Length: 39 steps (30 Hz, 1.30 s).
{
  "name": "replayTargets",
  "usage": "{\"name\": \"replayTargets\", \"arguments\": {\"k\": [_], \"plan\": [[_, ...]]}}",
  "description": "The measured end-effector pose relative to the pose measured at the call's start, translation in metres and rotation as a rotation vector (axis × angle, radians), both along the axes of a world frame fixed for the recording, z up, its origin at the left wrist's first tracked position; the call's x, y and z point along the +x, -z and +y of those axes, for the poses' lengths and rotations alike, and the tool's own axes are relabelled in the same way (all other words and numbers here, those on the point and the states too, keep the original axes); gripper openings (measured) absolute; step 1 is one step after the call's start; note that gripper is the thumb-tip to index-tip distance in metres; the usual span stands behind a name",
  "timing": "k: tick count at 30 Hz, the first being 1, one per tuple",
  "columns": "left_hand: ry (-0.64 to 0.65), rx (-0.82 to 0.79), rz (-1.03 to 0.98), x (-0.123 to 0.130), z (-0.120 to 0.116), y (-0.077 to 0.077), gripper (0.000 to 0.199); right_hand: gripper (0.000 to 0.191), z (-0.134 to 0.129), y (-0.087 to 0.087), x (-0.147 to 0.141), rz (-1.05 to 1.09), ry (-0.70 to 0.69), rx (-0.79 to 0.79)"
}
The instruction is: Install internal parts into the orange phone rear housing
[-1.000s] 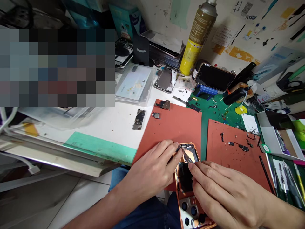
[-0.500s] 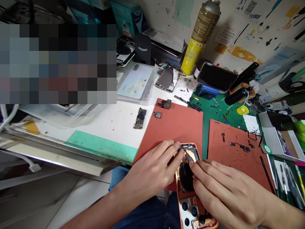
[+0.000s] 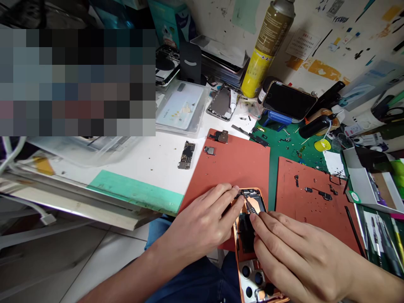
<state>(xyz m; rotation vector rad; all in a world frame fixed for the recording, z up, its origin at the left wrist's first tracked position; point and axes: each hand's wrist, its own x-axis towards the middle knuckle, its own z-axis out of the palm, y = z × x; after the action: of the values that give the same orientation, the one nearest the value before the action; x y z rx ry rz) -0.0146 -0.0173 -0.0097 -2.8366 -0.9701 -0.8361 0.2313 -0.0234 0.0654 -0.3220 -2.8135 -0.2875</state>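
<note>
Pinching a slim tool (image 3: 249, 206) narrowly between thumb and fingertips, the right hand (image 3: 293, 248) angles its metal tip into the far end of an open, orange-edged phone housing (image 3: 245, 244). The housing lies under and between both hands, its round camera openings (image 3: 259, 277) on the wearer's side of the grip. The left hand (image 3: 210, 219) is curled over the far left edge of the housing, its fingertips close to the tool's tip; whether they pinch anything cannot be told.

Beyond the grip, a red mat (image 3: 233, 164) carries a camera module (image 3: 221, 136) and a smaller metal part (image 3: 209, 150) near its far edge. Left of that mat, on the white tabletop (image 3: 158, 168), lies a dark circuit board (image 3: 186, 155). To the right of the grip, a second red mat (image 3: 315, 227) holds scattered small black parts (image 3: 324, 195), with a row of slender hand tools (image 3: 389, 240) farther right. Well beyond the grip, a dark-screened phone (image 3: 288, 101) leans on a blue stand (image 3: 277, 120), and a yellow and brown spray can (image 3: 267, 46) stands nearby.
</note>
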Motion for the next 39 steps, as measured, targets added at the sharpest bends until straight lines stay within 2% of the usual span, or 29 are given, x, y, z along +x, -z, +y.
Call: {"name": "replayTargets", "arguments": {"k": [7, 12, 17, 23, 30, 39], "plan": [[-0.006, 0.008, 0.023, 0.002, -0.001, -0.001, 0.032, 0.036, -0.003, -0.003, 0.0, -0.076, -0.023, 0.015], [0.0, 0.008, 0.021, 0.0, 0.0, -0.003, 0.03, 0.036, -0.004, -0.016, -0.006, -0.265, -0.07, 0.127], [0.022, -0.011, 0.022, -0.002, 0.002, -0.004, 0.029, 0.04, -0.002, -0.024, -0.014, -0.351, -0.09, 0.193], [0.026, -0.001, -0.027, -0.001, 0.002, -0.004, 0.026, 0.044, -0.003, -0.027, -0.017, -0.429, -0.103, 0.161], [0.026, 0.0, -0.044, 0.0, 0.003, -0.004, 0.026, 0.039, 0.001, -0.029, -0.021, -0.478, -0.101, 0.103], [0.012, 0.006, -0.034, 0.001, 0.002, -0.003, 0.025, 0.033, 0.004, -0.03, -0.02, -0.465, -0.122, 0.105]]}}
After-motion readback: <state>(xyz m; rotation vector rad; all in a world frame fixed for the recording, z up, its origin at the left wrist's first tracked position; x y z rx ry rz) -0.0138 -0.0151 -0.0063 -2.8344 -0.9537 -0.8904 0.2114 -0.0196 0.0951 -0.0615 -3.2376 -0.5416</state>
